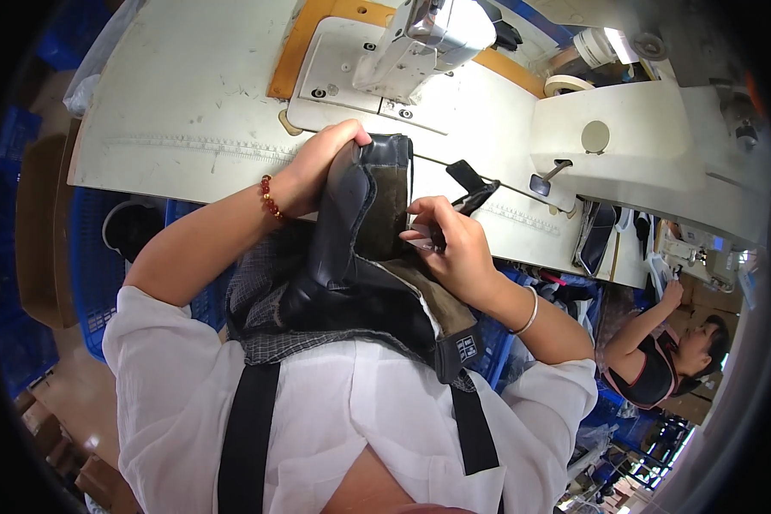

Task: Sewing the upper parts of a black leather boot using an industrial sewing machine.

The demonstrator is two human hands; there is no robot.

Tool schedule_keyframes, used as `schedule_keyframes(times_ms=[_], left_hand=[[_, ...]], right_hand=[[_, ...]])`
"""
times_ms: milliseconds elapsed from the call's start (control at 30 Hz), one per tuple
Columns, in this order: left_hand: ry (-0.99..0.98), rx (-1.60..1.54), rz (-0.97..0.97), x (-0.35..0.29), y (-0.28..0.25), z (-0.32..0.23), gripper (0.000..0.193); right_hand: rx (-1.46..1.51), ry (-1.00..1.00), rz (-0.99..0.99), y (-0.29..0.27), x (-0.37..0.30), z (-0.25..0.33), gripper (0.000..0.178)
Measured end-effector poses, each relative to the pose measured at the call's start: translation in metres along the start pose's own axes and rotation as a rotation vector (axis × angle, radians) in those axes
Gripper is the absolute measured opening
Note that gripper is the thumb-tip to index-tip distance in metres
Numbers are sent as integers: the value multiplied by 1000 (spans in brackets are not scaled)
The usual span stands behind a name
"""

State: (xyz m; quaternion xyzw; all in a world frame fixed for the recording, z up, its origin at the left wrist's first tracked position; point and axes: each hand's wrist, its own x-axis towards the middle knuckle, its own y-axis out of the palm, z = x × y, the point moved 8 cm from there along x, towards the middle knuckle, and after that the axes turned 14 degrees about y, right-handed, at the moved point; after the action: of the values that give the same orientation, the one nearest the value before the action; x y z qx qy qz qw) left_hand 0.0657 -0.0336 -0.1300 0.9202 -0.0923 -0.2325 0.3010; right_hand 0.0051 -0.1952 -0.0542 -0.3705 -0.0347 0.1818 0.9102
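A black leather boot upper [351, 248] with a brown lining stands on my lap, in front of the white table [188, 94]. My left hand [317, 167], with a red bead bracelet on its wrist, grips the top edge of the upper. On the upper's right side, against the brown lining, my right hand [450, 244] pinches a small black tool [471, 193], probably thread snips.
A white sewing machine [420, 38] stands on the table beyond my hands. Blue crates [94, 265] stand under the table on the left. Another black shoe piece [595, 240] hangs at the table's right edge. Another person [668, 351] sits at the far right.
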Motion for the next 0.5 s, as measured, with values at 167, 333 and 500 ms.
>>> schedule_keyframes(times_ms=[167,333,500], left_hand=[[-81,-67,100,4,-2,7,31],[-42,-68,20,2,1,6,25],[-43,-147,173,3,-3,8,30]], right_hand=[[-179,-74,-40,0,9,17,39],[-270,52,-58,3,17,13,35],[-282,0,-95,2,21,16,32]])
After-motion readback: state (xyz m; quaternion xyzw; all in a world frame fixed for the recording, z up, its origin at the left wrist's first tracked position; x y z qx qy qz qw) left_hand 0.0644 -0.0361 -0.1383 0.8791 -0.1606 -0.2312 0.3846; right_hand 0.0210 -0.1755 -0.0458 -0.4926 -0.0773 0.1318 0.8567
